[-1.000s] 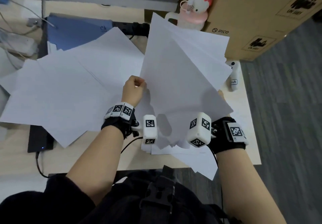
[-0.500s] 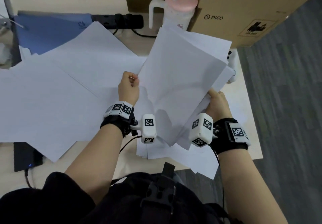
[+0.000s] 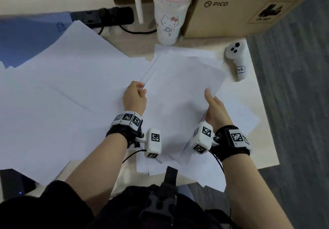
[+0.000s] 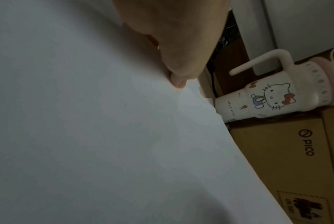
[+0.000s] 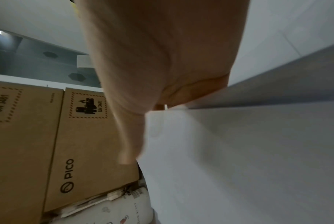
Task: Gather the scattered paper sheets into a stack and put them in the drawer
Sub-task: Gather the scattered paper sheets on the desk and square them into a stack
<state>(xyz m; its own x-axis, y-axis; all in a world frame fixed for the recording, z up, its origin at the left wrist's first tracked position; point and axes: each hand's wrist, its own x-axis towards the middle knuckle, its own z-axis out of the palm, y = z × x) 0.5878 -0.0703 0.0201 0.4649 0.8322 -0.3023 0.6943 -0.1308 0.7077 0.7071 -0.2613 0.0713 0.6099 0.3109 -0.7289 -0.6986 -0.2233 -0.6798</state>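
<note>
A bundle of white paper sheets (image 3: 181, 90) lies low over the table's right half, its sheets fanned and uneven. My left hand (image 3: 140, 88) pinches the bundle's left edge. My right hand (image 3: 210, 100) grips the right edge, thumb on top and fingers hidden beneath. In the left wrist view a fingertip (image 4: 178, 82) presses on the paper (image 4: 85, 136). The right wrist view shows the right hand (image 5: 152, 75) lying along the sheets' edge (image 5: 239, 151). More loose sheets (image 3: 62, 95) overlap across the left of the table. No drawer is in view.
A Hello Kitty bottle (image 3: 169, 20) and a PICO cardboard box (image 3: 240, 6) stand just behind the bundle. A white controller (image 3: 237, 59) lies at its right. A power strip (image 3: 106, 17) and a blue folder (image 3: 26, 38) sit at the back left. The table's right edge (image 3: 265, 122) is close.
The bundle, held up and tilted a second ago, has come down nearly flat over the table. Both hands stayed on its edges, and the head view has moved in closer.
</note>
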